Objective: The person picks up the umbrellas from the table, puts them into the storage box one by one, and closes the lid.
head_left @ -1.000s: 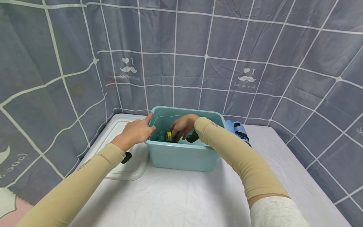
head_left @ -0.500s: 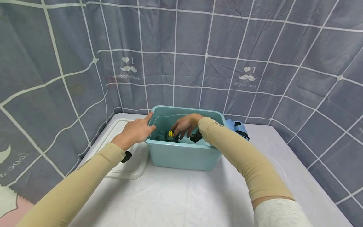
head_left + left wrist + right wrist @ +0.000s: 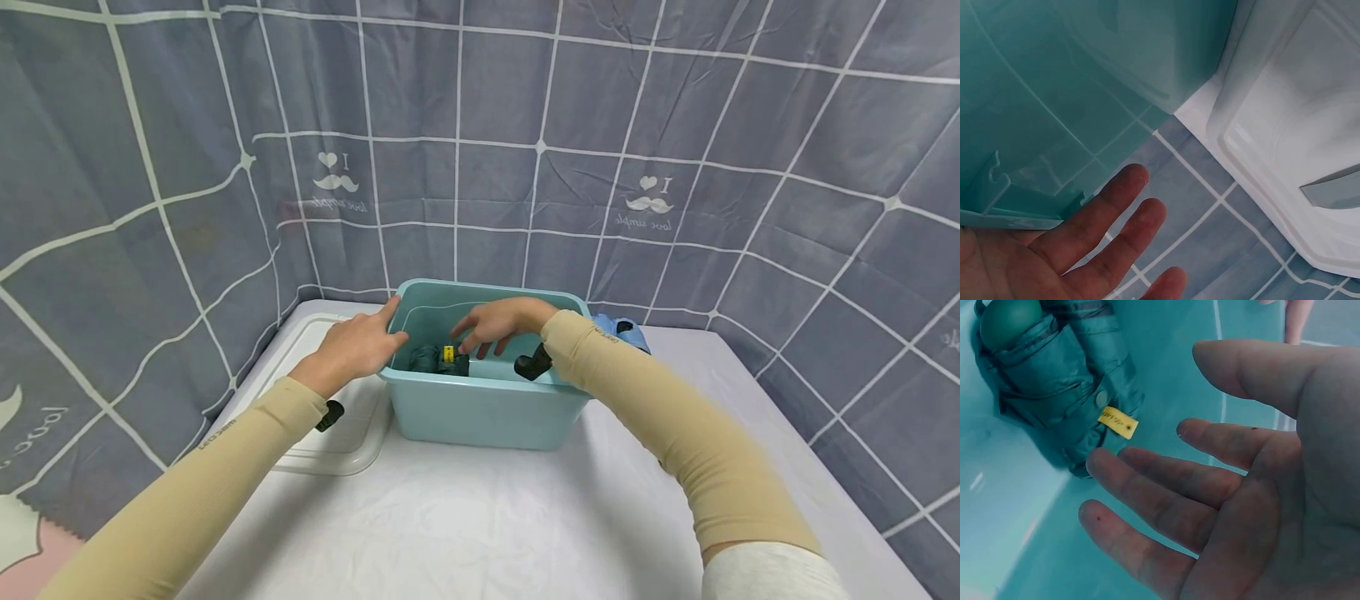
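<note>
In the head view my left hand [image 3: 358, 343] rests at the left rim of a light teal plastic bin [image 3: 480, 412]. Its fingers extend along the bin's outside in the left wrist view, with the thumb hidden there. Inside the bin, at its left end, lie dark green folded umbrellas [image 3: 425, 359], one with a yellow tag [image 3: 448, 353]. The right wrist view shows a rounded green handle end [image 3: 1011, 324] and the snapped cloth [image 3: 1063, 375]. My right hand [image 3: 504, 322] hovers in the bin beside the umbrellas, fingers spread and relaxed, holding nothing.
A white lid [image 3: 341, 433] lies on the white-covered table [image 3: 480, 517] left of the bin. Blue folded fabric with dark parts [image 3: 624, 329] sits behind the bin's right end, partly hidden by my forearm. A grey checked curtain [image 3: 495, 150] encloses the back and sides.
My right hand has drawn away from the tagged umbrella, up and to the right, and its fingers have loosened. The left hand stays at the rim.
</note>
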Demonstrator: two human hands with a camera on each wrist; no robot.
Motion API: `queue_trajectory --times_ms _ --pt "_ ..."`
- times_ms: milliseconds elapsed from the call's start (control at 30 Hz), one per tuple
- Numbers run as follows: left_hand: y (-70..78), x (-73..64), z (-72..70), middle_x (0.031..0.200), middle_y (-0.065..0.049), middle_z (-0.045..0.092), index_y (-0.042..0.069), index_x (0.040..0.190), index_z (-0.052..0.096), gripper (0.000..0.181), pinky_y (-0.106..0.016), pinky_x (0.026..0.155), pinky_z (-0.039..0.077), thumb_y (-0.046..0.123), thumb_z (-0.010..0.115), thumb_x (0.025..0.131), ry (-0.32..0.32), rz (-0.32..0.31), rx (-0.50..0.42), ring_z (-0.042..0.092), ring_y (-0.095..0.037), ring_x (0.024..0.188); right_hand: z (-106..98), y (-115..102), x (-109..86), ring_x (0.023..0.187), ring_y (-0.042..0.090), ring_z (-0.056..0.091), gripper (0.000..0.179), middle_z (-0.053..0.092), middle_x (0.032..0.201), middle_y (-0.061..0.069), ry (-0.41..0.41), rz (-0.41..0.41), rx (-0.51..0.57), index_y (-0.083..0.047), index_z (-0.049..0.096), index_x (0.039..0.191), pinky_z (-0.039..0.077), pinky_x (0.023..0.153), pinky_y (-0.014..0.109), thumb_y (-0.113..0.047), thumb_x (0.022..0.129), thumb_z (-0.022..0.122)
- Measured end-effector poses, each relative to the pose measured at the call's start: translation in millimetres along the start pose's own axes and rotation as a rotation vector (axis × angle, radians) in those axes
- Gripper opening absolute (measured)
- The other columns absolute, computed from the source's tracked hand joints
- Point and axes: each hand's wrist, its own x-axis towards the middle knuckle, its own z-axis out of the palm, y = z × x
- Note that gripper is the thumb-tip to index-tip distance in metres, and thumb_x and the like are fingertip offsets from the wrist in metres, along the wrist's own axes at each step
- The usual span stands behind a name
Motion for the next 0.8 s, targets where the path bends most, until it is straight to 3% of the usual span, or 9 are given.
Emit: queue_trajectory --times_ms 133,333,800 --pt "-0.1 -1.1 -0.8 0.084 -0.008 0.067 0.012 0.164 0.010 0.075 -0.043 0.061 0.047 0.043 0.041 0.102 0.009 0.002 0.007 0.063 -0.027 0.075 1 -2 -13.8 0.129 0.025 0.058 0.063 0.050 0.152 0.006 0.032 -0.028 -0.021 -0.016 0.036 0.158 0.048 0.105 0.045 -0.032 0.102 0.058" --pt "0.2 -1.6 -0.6 0.069 -0.009 0.061 0.012 0.164 0.010 0.075 -0.042 0.056 0.045 0.041 0.041 0.102 0.014 0.011 0.008 0.060 -0.026 0.064 0 1 -36.5 0.125 0.018 0.060 0.059 0.058 0.143 0.004 0.099 -0.050 -0.011 -0.021 0.042 0.155 0.050 0.102 0.040 -0.033 0.101 0.061" --pt "-0.8 -0.1 -0.1 0.066 -0.008 0.058 0.011 0.164 0.009 0.075 -0.039 0.054 0.043 0.041 0.040 0.102 0.005 0.015 0.003 0.057 -0.025 0.060 -1 31 -87.4 0.118 0.021 0.062 0.055 0.064 0.136 0.006 0.228 -0.101 0.025 -0.018 0.041 0.155 0.050 0.101 0.044 -0.030 0.103 0.057"
